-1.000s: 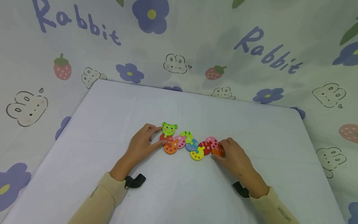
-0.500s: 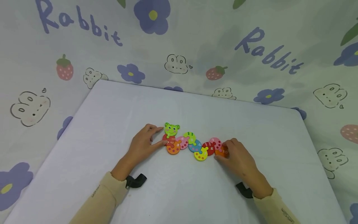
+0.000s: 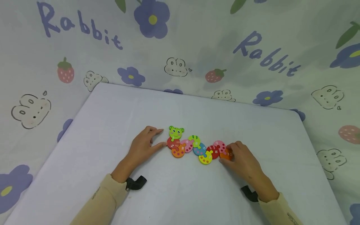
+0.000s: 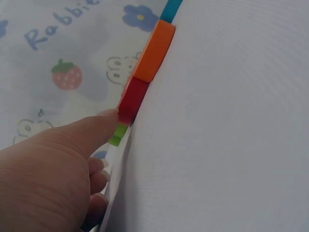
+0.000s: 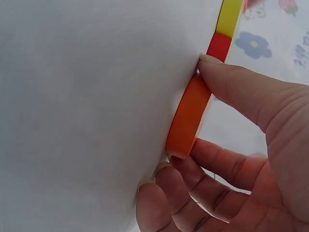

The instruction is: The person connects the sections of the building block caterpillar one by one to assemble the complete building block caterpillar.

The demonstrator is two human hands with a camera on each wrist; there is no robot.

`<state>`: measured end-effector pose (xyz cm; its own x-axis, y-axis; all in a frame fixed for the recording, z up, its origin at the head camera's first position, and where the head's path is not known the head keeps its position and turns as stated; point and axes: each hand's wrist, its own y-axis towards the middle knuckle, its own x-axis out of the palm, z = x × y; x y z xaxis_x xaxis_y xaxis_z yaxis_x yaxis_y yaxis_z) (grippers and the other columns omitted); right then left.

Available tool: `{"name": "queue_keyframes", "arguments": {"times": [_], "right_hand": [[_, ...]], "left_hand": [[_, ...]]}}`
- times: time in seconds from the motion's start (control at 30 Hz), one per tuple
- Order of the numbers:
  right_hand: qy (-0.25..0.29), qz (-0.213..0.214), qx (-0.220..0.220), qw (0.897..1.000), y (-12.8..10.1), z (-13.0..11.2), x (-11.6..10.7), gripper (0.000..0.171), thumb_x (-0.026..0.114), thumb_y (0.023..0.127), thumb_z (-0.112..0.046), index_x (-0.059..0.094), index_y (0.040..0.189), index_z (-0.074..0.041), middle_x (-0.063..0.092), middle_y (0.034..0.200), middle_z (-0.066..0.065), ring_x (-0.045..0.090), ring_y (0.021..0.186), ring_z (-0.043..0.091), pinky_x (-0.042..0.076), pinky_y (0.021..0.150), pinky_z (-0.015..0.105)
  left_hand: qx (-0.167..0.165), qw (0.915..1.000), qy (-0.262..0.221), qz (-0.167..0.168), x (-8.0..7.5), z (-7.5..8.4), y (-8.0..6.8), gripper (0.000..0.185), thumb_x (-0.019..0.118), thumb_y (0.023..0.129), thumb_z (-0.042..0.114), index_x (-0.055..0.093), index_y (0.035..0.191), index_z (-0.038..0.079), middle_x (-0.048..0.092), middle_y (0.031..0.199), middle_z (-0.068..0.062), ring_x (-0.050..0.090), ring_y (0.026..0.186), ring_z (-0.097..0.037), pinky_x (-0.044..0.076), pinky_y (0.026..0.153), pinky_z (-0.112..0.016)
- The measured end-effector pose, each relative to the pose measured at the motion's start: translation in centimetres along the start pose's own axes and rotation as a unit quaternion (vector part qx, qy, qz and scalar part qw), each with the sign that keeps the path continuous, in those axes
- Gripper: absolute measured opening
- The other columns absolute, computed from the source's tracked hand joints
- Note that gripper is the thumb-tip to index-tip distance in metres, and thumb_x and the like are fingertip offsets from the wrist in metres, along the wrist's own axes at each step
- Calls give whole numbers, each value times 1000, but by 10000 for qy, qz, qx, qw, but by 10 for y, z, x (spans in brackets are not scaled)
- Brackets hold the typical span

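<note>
A jigsaw caterpillar lies flat on the white table in a zigzag of joined, numbered round pieces. Its green smiling head piece (image 3: pixel 176 133) is at the left end, above the red piece 2 (image 3: pixel 170 144). My left hand (image 3: pixel 140 146) is beside that end, thumb tip right at the red edge and index finger apart from the head. At the right end, my right hand (image 3: pixel 244 161) holds the orange piece 10 (image 3: pixel 224 155) between thumb and fingers, partly covering it. The right wrist view shows the thumb and fingers around this orange piece (image 5: pixel 188 118).
The white table (image 3: pixel 180 193) has its back edge against a cloth (image 3: pixel 197 37) printed with rabbits, flowers and strawberries. Black wrist mounts (image 3: pixel 137 182) show below both wrists, next to beige sleeves (image 3: pixel 98 200).
The whole caterpillar has slid to the right along with my right hand. My left hand has stayed almost in place, so a gap has opened between its index finger and the green head.
</note>
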<state>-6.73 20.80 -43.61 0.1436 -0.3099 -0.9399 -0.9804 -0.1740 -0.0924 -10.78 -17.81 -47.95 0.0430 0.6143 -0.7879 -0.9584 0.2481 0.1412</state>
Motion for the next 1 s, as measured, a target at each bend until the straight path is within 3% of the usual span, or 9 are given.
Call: {"name": "queue_keyframes", "arguments": {"times": [1.0], "right_hand": [[-64, -72, -288, 9995, -4, 14, -6, 58, 89, 84, -33, 68, 128, -1, 62, 113, 11, 54, 89, 22, 55, 80, 42]], "left_hand": [[-98, 9999, -74, 22, 1, 0, -2, 54, 80, 94, 35, 66, 142, 14, 59, 121, -3, 49, 80, -14, 43, 66, -33]]}}
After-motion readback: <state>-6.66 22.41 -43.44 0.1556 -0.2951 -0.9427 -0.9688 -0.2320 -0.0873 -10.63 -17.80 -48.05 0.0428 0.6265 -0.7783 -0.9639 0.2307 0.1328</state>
